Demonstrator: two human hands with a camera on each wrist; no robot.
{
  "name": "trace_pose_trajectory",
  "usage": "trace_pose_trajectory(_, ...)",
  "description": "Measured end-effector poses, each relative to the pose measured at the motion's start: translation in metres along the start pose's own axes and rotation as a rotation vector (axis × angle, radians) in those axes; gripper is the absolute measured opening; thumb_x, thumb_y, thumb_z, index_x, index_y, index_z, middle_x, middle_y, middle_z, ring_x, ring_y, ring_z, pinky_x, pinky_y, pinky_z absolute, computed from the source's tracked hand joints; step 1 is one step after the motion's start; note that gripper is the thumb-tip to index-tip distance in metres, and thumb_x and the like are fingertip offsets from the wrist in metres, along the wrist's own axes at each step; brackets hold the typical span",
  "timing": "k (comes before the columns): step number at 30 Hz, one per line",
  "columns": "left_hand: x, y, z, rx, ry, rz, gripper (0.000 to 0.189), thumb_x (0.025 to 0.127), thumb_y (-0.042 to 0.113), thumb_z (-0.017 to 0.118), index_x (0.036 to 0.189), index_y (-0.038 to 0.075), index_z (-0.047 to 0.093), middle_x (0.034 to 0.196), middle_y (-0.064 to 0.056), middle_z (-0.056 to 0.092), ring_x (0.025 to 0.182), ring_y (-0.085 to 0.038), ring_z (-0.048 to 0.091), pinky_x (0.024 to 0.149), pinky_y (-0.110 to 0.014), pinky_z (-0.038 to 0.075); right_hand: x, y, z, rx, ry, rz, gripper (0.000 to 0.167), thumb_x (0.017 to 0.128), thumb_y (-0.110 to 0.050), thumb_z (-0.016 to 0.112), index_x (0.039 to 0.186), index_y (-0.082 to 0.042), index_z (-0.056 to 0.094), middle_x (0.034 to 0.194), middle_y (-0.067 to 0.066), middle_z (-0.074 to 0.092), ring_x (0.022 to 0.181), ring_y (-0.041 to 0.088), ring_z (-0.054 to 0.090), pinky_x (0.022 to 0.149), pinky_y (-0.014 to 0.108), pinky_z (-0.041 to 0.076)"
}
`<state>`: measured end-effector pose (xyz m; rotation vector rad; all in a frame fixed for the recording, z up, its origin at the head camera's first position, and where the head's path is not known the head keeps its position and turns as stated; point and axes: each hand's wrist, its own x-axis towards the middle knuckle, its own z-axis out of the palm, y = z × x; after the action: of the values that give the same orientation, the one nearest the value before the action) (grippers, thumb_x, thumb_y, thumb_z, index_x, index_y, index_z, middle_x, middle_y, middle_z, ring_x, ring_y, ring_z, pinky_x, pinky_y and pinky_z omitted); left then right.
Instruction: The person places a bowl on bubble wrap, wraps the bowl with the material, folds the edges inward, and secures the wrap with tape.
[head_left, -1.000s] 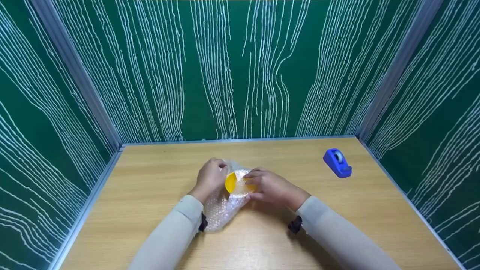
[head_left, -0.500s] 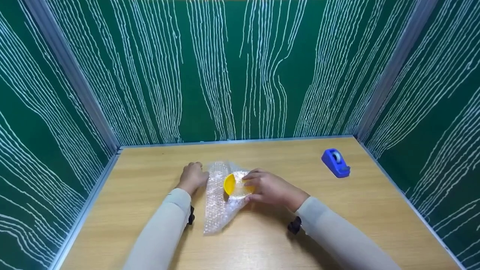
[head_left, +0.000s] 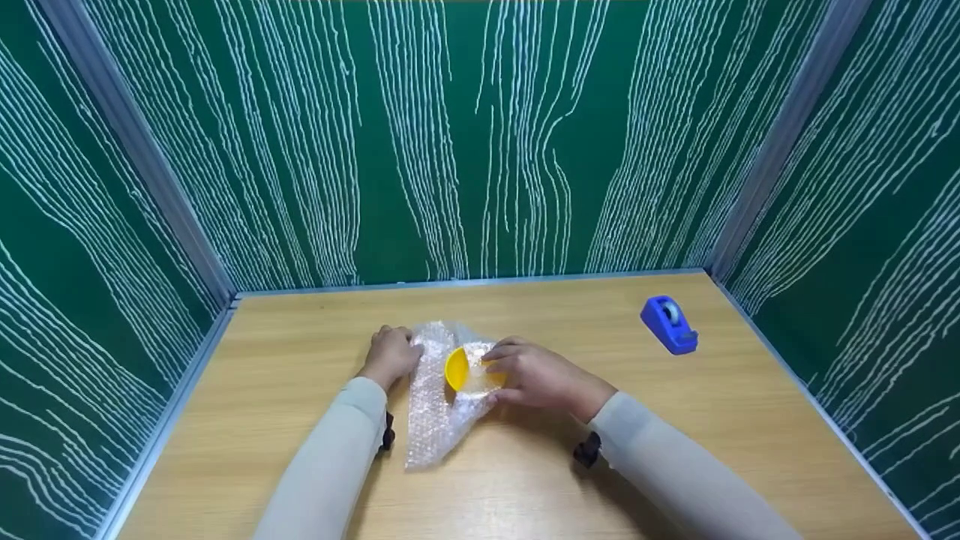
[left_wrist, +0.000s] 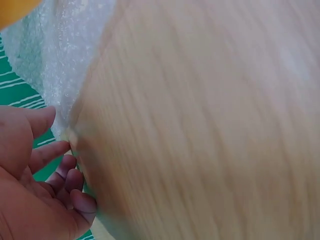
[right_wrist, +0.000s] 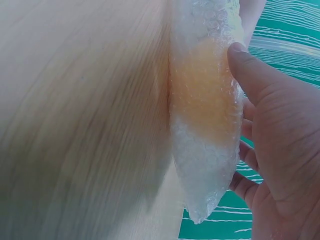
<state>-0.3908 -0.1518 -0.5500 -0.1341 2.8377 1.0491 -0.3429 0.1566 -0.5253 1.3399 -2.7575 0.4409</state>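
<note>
On the table lies a sheet of clear bubble wrap (head_left: pixel 429 409), partly folded over a yellow cup-shaped thing (head_left: pixel 455 369) on its side, its curved rim facing left. My right hand (head_left: pixel 536 375) holds the wrapped part from the right. In the right wrist view, the thumb (right_wrist: pixel 250 65) lies on the covered yellow thing (right_wrist: pixel 205 90) and the other fingers are partly hidden behind it. My left hand (head_left: pixel 391 355) is at the wrap's upper left edge. In the left wrist view, its thumb and forefinger stand apart beside the wrap's corner (left_wrist: pixel 65 107), the other fingers loosely bent.
A blue tape dispenser (head_left: pixel 670 325) with a roll of tape stands at the back right of the wooden table (head_left: pixel 300 337). Green panels (head_left: pixel 405 150) with white wavy lines rise behind and on both sides.
The left hand has left the wrap beside the yellow thing, moved left, then come back slightly to the wrap's outer edge. The wrap's left part lies flatter. The right hand keeps its hold.
</note>
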Motion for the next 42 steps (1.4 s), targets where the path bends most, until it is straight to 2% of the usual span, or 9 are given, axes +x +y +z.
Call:
trace_pose_trajectory(4, 0.002, 0.004, 0.001, -0.126, -0.032, -0.049, 0.044, 0.113, 0.026, 0.071, 0.149, 0.001, 0.067, 0.146, -0.016, 0.06, 0.137, -0.033, 0.056, 0.133, -0.052, 0.047, 0.001, 0.001, 0.0, -0.01, 0.004, -0.019, 0.051, 0.104, -0.049, 0.083, 0.136, -0.01, 0.083, 0.152, 0.006, 0.076, 0.145, 0.031, 0.067, 0.127, 0.046, 0.054)
trace_pose_trajectory(7, 0.007, 0.006, 0.001, -0.227, -0.041, -0.072, 0.044, 0.113, 0.025, 0.071, 0.15, 0.003, 0.065, 0.151, -0.016, 0.064, 0.137, -0.033, 0.061, 0.131, -0.053, 0.049, 0.001, 0.0, -0.001, -0.007, -0.001, -0.011, 0.049, 0.104, -0.049, 0.082, 0.135, -0.011, 0.083, 0.152, 0.006, 0.076, 0.145, 0.031, 0.067, 0.127, 0.046, 0.055)
trace_pose_trajectory(13, 0.009, 0.014, -0.001, -0.357, -0.032, -0.054, 0.034, 0.115, 0.023, 0.069, 0.146, 0.008, 0.07, 0.148, -0.012, 0.07, 0.132, -0.03, 0.064, 0.129, -0.051, 0.052, 0.001, 0.0, -0.002, 0.001, -0.006, 0.01, 0.047, 0.104, -0.051, 0.082, 0.133, -0.013, 0.084, 0.152, 0.003, 0.076, 0.144, 0.028, 0.068, 0.126, 0.044, 0.056)
trace_pose_trajectory(18, 0.006, 0.019, -0.003, -0.373, -0.008, -0.02, 0.025, 0.115, 0.022, 0.069, 0.136, 0.012, 0.078, 0.138, -0.009, 0.074, 0.124, -0.028, 0.067, 0.12, -0.047, 0.06, 0.001, 0.0, -0.002, -0.007, 0.0, -0.004, 0.044, 0.105, -0.047, 0.082, 0.131, -0.012, 0.085, 0.151, 0.004, 0.077, 0.143, 0.029, 0.069, 0.126, 0.045, 0.056)
trace_pose_trajectory(21, 0.002, 0.023, -0.005, -0.363, 0.008, -0.004, 0.024, 0.115, 0.024, 0.07, 0.135, 0.014, 0.079, 0.137, -0.007, 0.074, 0.122, -0.028, 0.068, 0.115, -0.043, 0.063, 0.001, 0.0, -0.002, -0.012, -0.002, -0.003, 0.043, 0.105, -0.046, 0.082, 0.131, -0.012, 0.085, 0.151, 0.005, 0.077, 0.143, 0.029, 0.069, 0.126, 0.045, 0.055)
trace_pose_trajectory(26, -0.007, 0.03, -0.007, -0.358, 0.024, 0.028, 0.028, 0.114, 0.027, 0.072, 0.139, 0.019, 0.08, 0.144, -0.004, 0.075, 0.13, -0.026, 0.068, 0.118, -0.045, 0.061, 0.001, -0.002, -0.003, -0.014, -0.006, 0.017, 0.041, 0.105, -0.045, 0.082, 0.13, -0.012, 0.085, 0.151, 0.004, 0.076, 0.144, 0.029, 0.068, 0.126, 0.045, 0.055)
trace_pose_trajectory(30, -0.019, 0.036, -0.008, -0.362, 0.027, 0.106, 0.03, 0.114, 0.026, 0.072, 0.142, 0.018, 0.08, 0.146, -0.005, 0.078, 0.139, -0.029, 0.071, 0.122, -0.049, 0.058, 0.0, -0.003, -0.003, -0.002, -0.008, 0.021, 0.041, 0.105, -0.044, 0.082, 0.13, -0.012, 0.085, 0.151, 0.004, 0.076, 0.145, 0.03, 0.068, 0.125, 0.046, 0.056)
trace_pose_trajectory(36, -0.034, 0.046, -0.006, -0.358, -0.007, 0.217, 0.031, 0.114, 0.026, 0.071, 0.144, 0.017, 0.079, 0.147, -0.004, 0.079, 0.144, -0.031, 0.071, 0.123, -0.051, 0.057, 0.0, -0.002, -0.004, 0.007, -0.009, 0.031, 0.043, 0.106, -0.045, 0.081, 0.132, -0.012, 0.085, 0.152, 0.004, 0.076, 0.146, 0.029, 0.067, 0.126, 0.046, 0.055)
trace_pose_trajectory(42, -0.045, 0.052, -0.003, -0.319, -0.08, 0.286, 0.033, 0.114, 0.03, 0.071, 0.144, 0.02, 0.079, 0.151, 0.0, 0.076, 0.149, -0.031, 0.067, 0.124, -0.05, 0.055, 0.001, 0.001, -0.003, 0.018, -0.002, 0.024, 0.043, 0.106, -0.044, 0.081, 0.134, -0.013, 0.084, 0.153, 0.004, 0.075, 0.147, 0.029, 0.067, 0.127, 0.045, 0.054)
